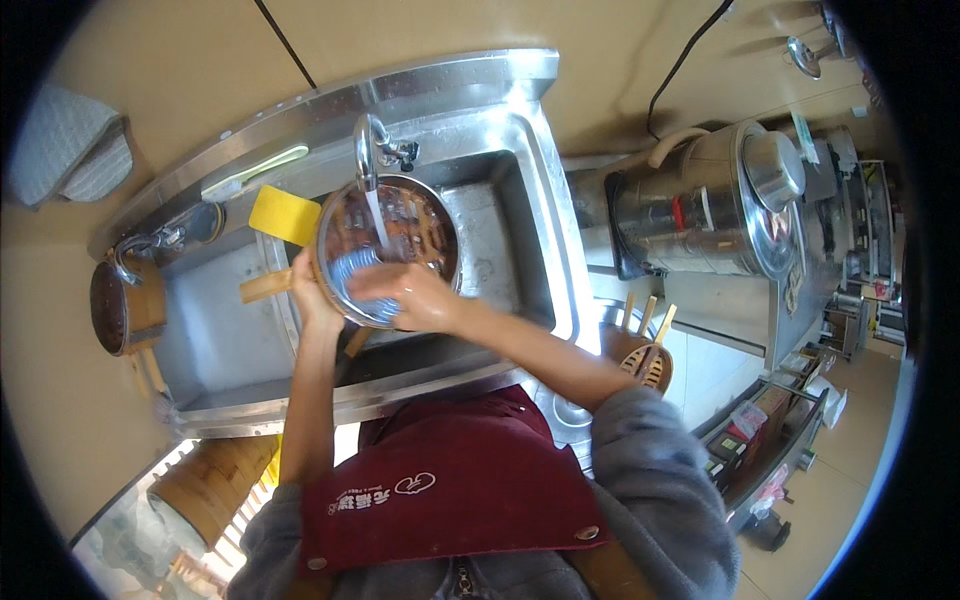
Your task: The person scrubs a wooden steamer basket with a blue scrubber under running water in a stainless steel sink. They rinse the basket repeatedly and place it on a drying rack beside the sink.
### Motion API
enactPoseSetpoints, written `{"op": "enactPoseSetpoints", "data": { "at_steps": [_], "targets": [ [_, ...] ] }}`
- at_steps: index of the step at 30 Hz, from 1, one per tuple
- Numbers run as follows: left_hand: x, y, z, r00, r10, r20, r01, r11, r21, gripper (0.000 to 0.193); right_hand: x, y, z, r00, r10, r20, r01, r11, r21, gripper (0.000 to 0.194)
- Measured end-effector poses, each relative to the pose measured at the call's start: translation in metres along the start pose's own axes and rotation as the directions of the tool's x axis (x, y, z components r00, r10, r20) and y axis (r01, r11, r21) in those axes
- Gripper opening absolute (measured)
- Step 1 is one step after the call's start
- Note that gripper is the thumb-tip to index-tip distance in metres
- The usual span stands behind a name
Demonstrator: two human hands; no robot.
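My left hand grips the side of a round wooden vessel with a metal rim and a wooden handle sticking out to the left. The vessel is tilted under a running faucet, so water falls onto its brown slatted inside. Blurred by motion, my right hand is inside the vessel on a blue and white ribbed scrubber. My fingers hide part of the scrubber. Beneath the vessel, another wooden handle shows in the sink.
The vessel is over a two-basin steel sink. A yellow sponge and a pale-handled brush lie by the back ledge. Another wooden vessel stands at left. More wooden-handled vessels and a large steel pot are at right.
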State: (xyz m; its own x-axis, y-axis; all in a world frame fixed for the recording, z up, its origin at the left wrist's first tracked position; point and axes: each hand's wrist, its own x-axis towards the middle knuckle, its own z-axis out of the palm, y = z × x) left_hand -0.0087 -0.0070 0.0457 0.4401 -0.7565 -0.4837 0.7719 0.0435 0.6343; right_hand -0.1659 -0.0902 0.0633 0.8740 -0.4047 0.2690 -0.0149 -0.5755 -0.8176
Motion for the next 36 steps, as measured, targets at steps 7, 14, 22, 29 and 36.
{"op": "enactPoseSetpoints", "data": {
  "at_steps": [7,14,22,29,36],
  "targets": [
    [-0.01,0.004,-0.005,0.972,0.19,-0.134,-0.164,0.968,0.189,0.04,-0.006,0.017,-0.007,0.988,-0.065,-0.138,0.044,0.988,-0.148,0.044],
    [-0.01,0.012,-0.026,0.971,0.168,-0.168,-0.149,0.982,0.117,0.044,-0.013,0.017,-0.003,0.933,0.171,-0.318,-0.2,0.978,-0.062,0.056],
    [-0.014,0.007,-0.006,0.958,0.217,-0.188,-0.182,0.965,0.187,0.063,-0.017,0.041,0.004,0.835,0.338,-0.435,-0.233,0.932,0.276,0.026],
    [-0.015,0.002,0.008,0.899,0.334,-0.284,-0.289,0.939,0.188,0.055,-0.022,0.025,-0.017,0.624,0.781,0.036,-0.346,0.234,0.908,0.025],
    [-0.014,-0.006,0.013,0.891,0.377,-0.253,-0.329,0.92,0.215,0.047,-0.024,0.007,0.006,0.824,0.557,0.107,-0.564,0.785,0.257,0.043]
  ]
}}
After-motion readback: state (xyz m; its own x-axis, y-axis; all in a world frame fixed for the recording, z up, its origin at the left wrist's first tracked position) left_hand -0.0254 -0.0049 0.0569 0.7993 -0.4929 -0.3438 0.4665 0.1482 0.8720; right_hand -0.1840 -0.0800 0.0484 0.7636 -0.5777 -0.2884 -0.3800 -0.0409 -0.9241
